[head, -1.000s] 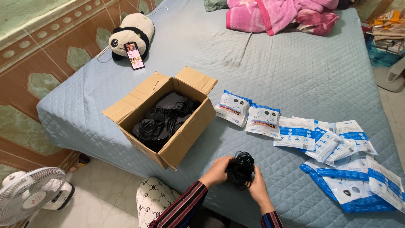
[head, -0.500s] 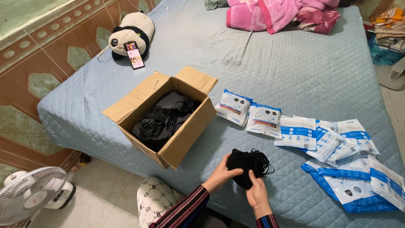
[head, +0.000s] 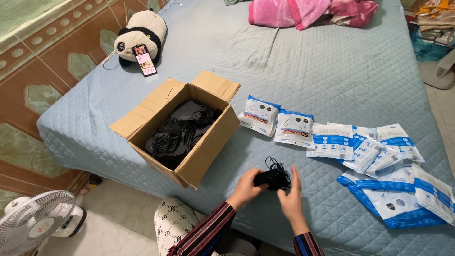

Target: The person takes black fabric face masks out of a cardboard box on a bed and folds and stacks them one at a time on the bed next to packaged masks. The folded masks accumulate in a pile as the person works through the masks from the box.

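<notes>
A small bundle of black face masks (head: 272, 176) with loose ear loops rests low over the blue quilted bed (head: 303, 71), near its front edge. My left hand (head: 246, 188) grips the bundle's left end. My right hand (head: 291, 196) presses against its right side with fingers upright. To the left stands an open cardboard box (head: 208, 147) filled with more black masks (head: 182, 130). A row of white-and-blue mask packets (head: 294, 129) lies to the right, ending in a loose pile (head: 403, 189).
A panda plush (head: 142, 33) with a phone (head: 145, 59) leaning on it sits at the bed's far left. Pink blankets (head: 313, 10) lie at the far edge. A white fan (head: 35, 223) stands on the tiled floor at lower left.
The bundle of masks has been flattened and lowered toward the quilt between my hands. My right hand has shifted to its right side. Box and packets have not moved.
</notes>
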